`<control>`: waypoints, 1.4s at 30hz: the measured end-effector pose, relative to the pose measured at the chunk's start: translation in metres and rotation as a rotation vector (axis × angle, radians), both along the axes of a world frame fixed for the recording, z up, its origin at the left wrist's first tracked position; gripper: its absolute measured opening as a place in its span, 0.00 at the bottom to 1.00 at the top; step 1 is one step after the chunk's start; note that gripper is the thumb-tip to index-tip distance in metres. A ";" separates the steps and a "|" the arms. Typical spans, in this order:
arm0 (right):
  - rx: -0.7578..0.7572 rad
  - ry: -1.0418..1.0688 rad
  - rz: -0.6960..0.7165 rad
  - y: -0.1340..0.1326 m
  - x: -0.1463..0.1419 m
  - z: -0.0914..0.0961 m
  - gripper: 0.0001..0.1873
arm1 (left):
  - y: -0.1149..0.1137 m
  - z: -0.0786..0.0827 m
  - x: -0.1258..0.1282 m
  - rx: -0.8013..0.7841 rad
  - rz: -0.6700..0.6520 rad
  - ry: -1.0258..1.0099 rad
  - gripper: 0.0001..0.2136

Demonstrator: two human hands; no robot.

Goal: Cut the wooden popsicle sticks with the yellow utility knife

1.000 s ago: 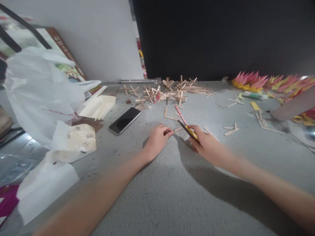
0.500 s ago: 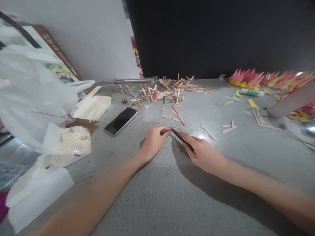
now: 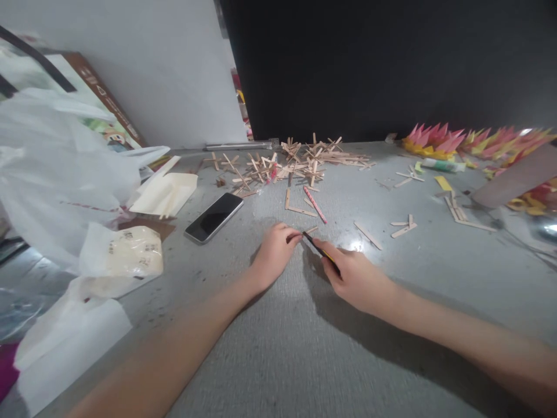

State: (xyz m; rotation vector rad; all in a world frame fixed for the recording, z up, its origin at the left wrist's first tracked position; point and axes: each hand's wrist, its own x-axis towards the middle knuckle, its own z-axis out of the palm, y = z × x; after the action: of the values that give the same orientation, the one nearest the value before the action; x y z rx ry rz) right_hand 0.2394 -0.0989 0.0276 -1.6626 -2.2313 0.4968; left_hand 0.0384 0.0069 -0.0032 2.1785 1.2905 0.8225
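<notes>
My left hand (image 3: 276, 249) is closed in a pinch on a wooden craft stick (image 3: 312, 229), of which a short end sticks out past the fingertips; the rest is hidden. My right hand (image 3: 352, 273) is wrapped round a black and yellow utility knife (image 3: 324, 252). The knife's tip points up and left and meets the stick right beside my left fingertips. Just beyond my hands lie a red-and-white patterned pen (image 3: 315, 204) and craft sticks joined at an angle (image 3: 300, 211).
A phone (image 3: 214, 217) lies left of my hands. Farther back is a heap of craft sticks (image 3: 313, 165). Loose sticks (image 3: 368, 235) lie to the right, with pink and yellow paper flowers (image 3: 435, 142) behind. White plastic bags (image 3: 56, 186) and a wrapped packet (image 3: 134, 252) fill the left side.
My right hand with the knife has shifted slightly left and down, its grip a little changed. My left hand stays nearly in place. The view has moved very slightly.
</notes>
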 end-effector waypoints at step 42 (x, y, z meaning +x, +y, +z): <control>-0.032 -0.354 -0.088 0.002 0.002 0.012 0.27 | 0.018 -0.004 0.041 0.140 -0.104 0.127 0.10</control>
State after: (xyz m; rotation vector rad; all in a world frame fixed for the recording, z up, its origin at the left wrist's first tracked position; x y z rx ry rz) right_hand 0.2416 -0.0969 0.0399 -1.9859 -2.3828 0.2300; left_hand 0.0791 0.0252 -0.0075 2.4214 1.1994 0.7646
